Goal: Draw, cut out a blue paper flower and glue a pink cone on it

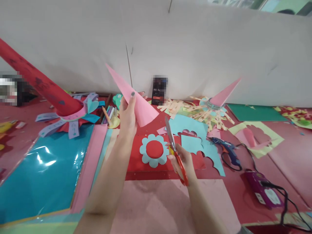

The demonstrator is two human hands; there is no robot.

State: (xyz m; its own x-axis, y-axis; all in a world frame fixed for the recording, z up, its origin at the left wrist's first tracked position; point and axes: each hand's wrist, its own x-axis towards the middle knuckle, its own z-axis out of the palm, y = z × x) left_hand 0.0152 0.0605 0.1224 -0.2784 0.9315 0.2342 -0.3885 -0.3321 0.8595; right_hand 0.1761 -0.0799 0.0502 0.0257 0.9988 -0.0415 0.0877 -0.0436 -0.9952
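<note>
My left hand grips a pink paper cone by its side, its tip pointing up and to the left and its wide end facing lower right. In my right hand is a pair of scissors with red handles, blades pointing up and looking closed together. Between and below my hands lies a light blue scalloped paper ring, with red paper showing through its round hole. Right of the scissors rests a cut light blue sheet with scalloped edges.
A hot glue gun and a purple box with cords sit at right. Finished cones stand left, red, and right, pink. A phone leans on the wall. Wrapped blue sheets cover the left.
</note>
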